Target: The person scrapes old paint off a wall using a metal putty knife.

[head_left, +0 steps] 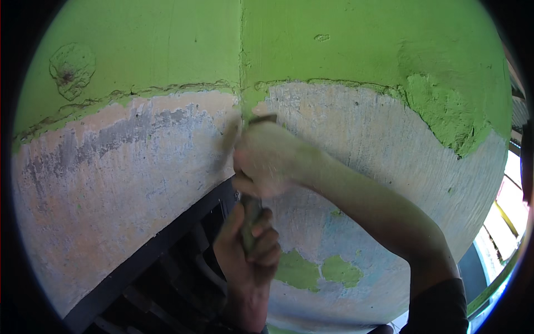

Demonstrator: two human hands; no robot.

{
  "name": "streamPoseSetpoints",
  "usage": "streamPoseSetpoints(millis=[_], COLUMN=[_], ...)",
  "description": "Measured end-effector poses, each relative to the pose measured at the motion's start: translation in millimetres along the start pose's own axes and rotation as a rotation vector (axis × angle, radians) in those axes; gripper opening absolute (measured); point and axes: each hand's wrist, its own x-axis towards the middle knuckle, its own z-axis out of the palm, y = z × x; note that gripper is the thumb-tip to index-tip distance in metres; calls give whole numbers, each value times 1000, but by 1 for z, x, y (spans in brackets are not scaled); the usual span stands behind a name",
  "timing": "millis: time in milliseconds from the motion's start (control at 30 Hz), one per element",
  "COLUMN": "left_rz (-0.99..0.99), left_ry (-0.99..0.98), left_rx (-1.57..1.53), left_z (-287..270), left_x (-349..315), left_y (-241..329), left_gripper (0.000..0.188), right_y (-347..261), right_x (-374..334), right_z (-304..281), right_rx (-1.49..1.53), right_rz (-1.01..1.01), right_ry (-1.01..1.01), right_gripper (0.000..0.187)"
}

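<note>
Both hands are on a scraper (251,228), held upright against the corner where two walls meet. My left hand (247,245) wraps its fingers and thumb round the lower end of the handle. Just above it, my right hand (267,158) is closed round the upper part of the tool, blurred by motion. A dark flat edge shows above the right knuckles, close to a narrow strip of green paint in the corner; the rest of the tool's head is hidden by this hand. Around the hands the wall (339,145) is bare, whitish and pinkish.
Green paint (356,39) covers the upper walls, with a ragged lower border. Green patches (297,270) remain low on the right wall. Below the left wall stands dark slatted furniture (150,253), close to my left forearm. Bright daylight and bars show at the far right.
</note>
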Motion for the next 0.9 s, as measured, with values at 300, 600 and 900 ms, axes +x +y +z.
streamPoseSetpoints(millis=[300,600,900], left_rz=[-59,-55,-85], left_ry=[27,95,260], left_rx=[64,62,266], left_z=[-17,-4,3], left_x=[-27,-19,-3], left_y=[-6,-1,3], left_gripper=[38,41,20], right_y=[-8,-1,5], right_x=[-7,-7,7], right_z=[15,37,6], right_rx=[84,-40,-108], right_rz=[-107,-239,-108], right_ry=[13,169,44], right_gripper=[31,31,32])
